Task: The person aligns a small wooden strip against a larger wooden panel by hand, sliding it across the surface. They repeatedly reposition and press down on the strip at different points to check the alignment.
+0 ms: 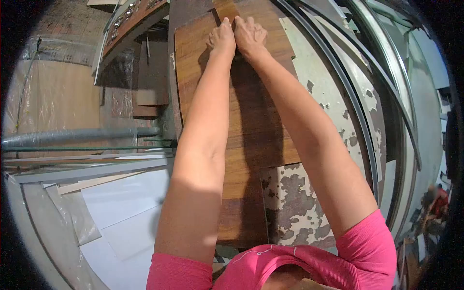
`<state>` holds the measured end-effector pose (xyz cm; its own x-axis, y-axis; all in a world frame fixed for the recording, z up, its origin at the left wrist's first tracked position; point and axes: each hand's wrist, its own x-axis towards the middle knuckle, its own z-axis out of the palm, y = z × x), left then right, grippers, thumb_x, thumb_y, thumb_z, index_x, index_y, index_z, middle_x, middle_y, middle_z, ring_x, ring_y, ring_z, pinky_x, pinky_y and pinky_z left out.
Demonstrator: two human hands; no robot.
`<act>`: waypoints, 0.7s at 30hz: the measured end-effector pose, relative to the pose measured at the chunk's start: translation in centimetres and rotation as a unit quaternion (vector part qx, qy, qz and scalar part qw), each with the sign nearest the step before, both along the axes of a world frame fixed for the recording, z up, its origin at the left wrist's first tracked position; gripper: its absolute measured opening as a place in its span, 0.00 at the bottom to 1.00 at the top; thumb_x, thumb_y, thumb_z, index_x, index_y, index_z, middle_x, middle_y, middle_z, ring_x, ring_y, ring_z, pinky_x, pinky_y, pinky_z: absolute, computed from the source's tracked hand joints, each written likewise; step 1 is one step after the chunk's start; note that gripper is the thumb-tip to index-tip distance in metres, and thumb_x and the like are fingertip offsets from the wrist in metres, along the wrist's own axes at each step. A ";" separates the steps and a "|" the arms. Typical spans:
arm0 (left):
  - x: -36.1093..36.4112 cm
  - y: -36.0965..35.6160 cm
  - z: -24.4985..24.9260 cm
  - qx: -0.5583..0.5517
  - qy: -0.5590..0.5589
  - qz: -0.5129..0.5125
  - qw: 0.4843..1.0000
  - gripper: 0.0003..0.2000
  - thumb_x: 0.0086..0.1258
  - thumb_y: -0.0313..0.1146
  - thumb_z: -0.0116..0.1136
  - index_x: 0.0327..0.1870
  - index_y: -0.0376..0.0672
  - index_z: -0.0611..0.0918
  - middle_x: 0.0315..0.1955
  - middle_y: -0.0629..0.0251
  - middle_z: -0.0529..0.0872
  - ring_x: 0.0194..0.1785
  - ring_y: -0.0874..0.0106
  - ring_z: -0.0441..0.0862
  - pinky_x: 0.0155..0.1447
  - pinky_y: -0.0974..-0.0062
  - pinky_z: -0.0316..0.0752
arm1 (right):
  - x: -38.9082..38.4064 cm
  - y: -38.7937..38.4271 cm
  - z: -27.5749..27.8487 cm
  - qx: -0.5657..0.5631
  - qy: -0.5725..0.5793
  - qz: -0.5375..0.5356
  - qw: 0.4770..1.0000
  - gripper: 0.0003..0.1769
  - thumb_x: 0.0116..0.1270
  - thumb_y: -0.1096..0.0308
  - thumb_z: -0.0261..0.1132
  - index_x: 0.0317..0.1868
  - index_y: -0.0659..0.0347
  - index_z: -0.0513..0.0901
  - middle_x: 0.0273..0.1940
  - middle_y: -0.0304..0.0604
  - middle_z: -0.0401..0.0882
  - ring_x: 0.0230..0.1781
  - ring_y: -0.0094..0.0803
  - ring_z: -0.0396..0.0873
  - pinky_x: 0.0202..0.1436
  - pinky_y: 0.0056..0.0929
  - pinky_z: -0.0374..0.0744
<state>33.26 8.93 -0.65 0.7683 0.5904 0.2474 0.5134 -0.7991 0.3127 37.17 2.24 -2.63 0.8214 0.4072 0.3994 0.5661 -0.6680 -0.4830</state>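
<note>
Both arms reach straight out over brown wood-grain sheets [256, 116] that lie lengthwise on a worn surface. At the far end, my left hand [222, 38] and my right hand [251, 36] are side by side, thumbs nearly touching, fingers curled. A narrow wood-grain strip [225, 7] extends away from between the thumbs, and both hands appear closed on its near end. The undersides of the fingers are hidden. Dark shadows of my arms fall across the sheets.
Peeling cream-and-brown board [299, 208] shows right of the sheets. Long dark curved strips [345, 79] run along the right side. White panels [130, 232] lie at lower left, near a metal pipe [82, 137]. Another person [435, 203] is far right, blurred.
</note>
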 end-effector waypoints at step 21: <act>-17.8 -13.8 0.8 -0.109 0.019 -0.068 0.991 0.17 0.70 0.41 0.35 0.57 0.51 0.67 0.38 0.44 0.79 0.44 0.48 0.76 0.46 0.51 0.69 | -18.3 -15.2 0.8 -0.038 -0.029 -0.041 0.998 0.16 0.62 0.63 0.51 0.51 0.54 0.70 0.40 0.46 0.73 0.36 0.45 0.78 0.34 0.40 0.76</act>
<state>15.46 -4.91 0.19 0.8507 0.5171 0.0942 0.4202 -0.7769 0.4688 18.88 -13.01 -1.84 0.8298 0.3709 0.4170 0.5335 -0.7465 -0.3977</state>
